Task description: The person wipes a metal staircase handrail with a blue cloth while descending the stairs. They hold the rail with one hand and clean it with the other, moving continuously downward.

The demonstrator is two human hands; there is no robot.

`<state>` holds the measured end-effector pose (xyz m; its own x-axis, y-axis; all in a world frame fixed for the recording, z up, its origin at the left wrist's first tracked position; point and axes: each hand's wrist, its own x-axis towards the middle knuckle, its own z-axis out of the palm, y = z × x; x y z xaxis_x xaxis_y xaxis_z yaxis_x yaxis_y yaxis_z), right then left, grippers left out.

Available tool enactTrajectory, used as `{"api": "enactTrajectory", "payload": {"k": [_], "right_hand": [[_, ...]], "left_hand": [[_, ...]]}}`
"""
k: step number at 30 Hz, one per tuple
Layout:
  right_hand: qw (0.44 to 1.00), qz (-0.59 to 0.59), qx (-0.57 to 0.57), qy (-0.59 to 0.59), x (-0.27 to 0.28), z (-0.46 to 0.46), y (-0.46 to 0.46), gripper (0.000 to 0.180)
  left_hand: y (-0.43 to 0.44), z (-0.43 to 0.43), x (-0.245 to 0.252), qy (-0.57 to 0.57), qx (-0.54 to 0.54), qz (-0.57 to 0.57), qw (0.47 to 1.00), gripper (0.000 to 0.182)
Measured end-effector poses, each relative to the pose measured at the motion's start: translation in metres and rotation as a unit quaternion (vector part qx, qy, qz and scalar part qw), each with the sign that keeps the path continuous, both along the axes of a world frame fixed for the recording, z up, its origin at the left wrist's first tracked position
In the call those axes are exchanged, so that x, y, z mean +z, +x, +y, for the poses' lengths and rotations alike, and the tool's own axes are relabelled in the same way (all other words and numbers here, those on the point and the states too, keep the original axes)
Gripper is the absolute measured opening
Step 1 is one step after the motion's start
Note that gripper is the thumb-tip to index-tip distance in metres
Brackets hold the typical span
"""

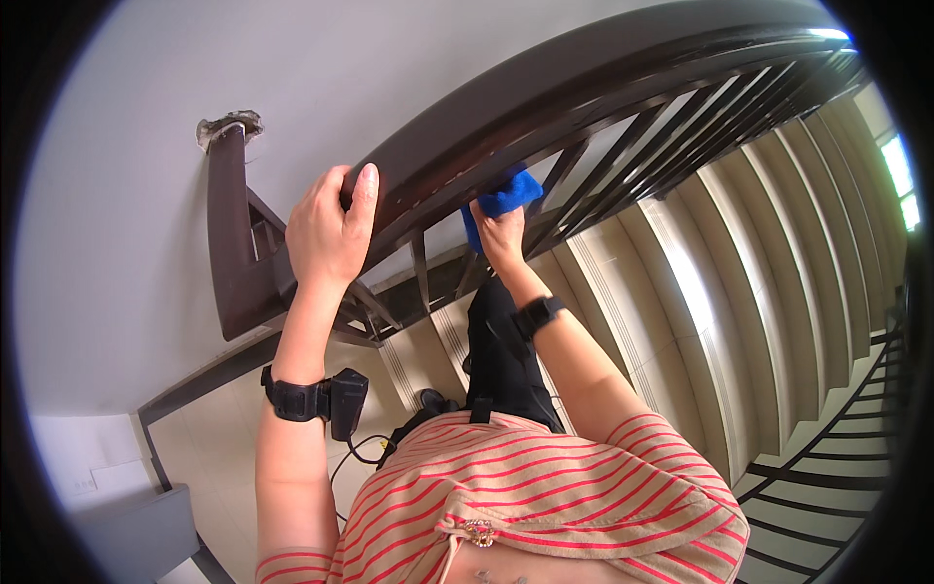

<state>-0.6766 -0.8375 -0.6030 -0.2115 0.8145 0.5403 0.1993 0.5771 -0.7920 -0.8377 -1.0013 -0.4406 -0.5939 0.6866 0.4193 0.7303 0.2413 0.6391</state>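
Note:
A dark brown stair handrail [554,95] curves from the wall side up to the far right. My left hand [328,230] is wrapped around its lower bend, the thumb lying on top. In my right hand [503,232] is a blue cloth [514,193], held against the underside of the rail among the dark balusters [419,270]. The fingers of the right hand are mostly hidden by the cloth. Light scuffs show along the rail's lower edge between the hands. Black bands are strapped to both wrists, and the left one carries a black box [349,404] with a cable.
A rail end [228,219] meets the white wall [146,182] at a broken plaster hole [230,128]. Beige tiled steps [678,263] fill the right side. A second dark railing [817,478] stands lower right, and a grey box-like object [139,536] lower left.

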Motion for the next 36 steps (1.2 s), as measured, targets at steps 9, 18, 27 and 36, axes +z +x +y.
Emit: {"api": "enactTrajectory", "payload": {"k": [9, 18, 27, 36], "right_hand": [[0.995, 0.007, 0.026, -0.097, -0.066, 0.017, -0.005, 0.039], [0.959, -0.107, 0.059, -0.256, -0.163, 0.007, 0.008, 0.047], [0.950, -0.110, 0.112, -0.268, -0.128, 0.004, 0.027, 0.057], [0.995, 0.081, 0.058, -0.002, 0.016, 0.019, -0.007, 0.034]], "left_hand": [[0.000, 0.000, -0.001, -0.004, 0.005, 0.001, 1.000, 0.052], [0.000, -0.002, -0.002, -0.005, 0.020, -0.038, 0.999, 0.044], [-0.005, -0.002, -0.004, -0.016, 0.018, -0.035, 0.999, 0.047], [-0.002, -0.001, -0.006, 0.002, 0.012, -0.034, 0.999, 0.049]]}}
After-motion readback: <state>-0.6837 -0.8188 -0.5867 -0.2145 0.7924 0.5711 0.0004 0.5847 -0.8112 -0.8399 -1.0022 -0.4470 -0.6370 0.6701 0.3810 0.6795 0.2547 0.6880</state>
